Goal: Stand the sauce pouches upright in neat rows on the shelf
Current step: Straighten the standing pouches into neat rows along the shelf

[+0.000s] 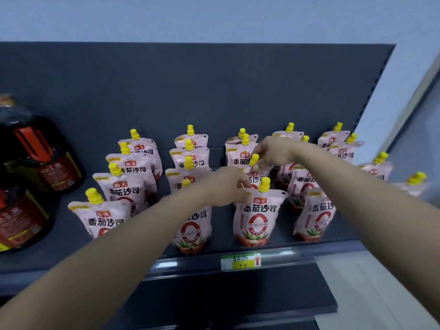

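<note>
Several pink sauce pouches with yellow caps stand upright in rows running front to back on the dark shelf point(226, 248). My left hand point(226, 186) pinches the top left corner of the front pouch point(258, 217) in the third row. My right hand point(273, 151) reaches over that row, and its fingers close on the top of the second pouch point(256, 178), just under its yellow cap point(254, 159). My left forearm hides part of the front pouch point(192, 232) of the second row.
Two large dark oil bottles point(40, 151) stand at the left of the shelf. A green and yellow price tag point(240, 262) sits on the front rail. More pouches point(378, 167) stand at the far right near the shelf's end. A lower shelf point(238, 296) lies below.
</note>
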Available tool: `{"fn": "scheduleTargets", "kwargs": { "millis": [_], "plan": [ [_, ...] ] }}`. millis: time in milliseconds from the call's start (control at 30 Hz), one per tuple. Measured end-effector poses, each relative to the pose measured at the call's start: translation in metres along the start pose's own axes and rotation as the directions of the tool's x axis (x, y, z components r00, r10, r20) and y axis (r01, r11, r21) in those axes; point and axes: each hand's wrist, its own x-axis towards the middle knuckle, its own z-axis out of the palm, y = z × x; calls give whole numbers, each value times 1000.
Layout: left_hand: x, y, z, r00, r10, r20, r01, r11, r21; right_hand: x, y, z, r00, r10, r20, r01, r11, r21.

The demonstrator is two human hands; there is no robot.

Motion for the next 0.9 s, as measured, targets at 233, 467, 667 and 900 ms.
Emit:
{"fn": "scheduleTargets", "kwargs": {
  "millis": [233, 467, 667, 900],
  "plan": [
    [6, 6, 12, 996, -84, -35, 84, 996, 0, 8, 10, 14, 1000, -8, -6, 8, 999, -46],
    [5, 12, 14, 989, -137, -49, 137, 990, 10, 8, 14, 15, 997, -67, -23, 65, 994, -84],
    [-1, 17, 2, 992, -115, 56, 111, 991, 72, 0, 25, 4, 990, -132, -48, 135, 988, 70],
    [6, 19, -52, 992, -91, -88, 84, 993, -87, -5, 39, -31, 963, -50, -264, 87, 988, 131]
  ]
}}
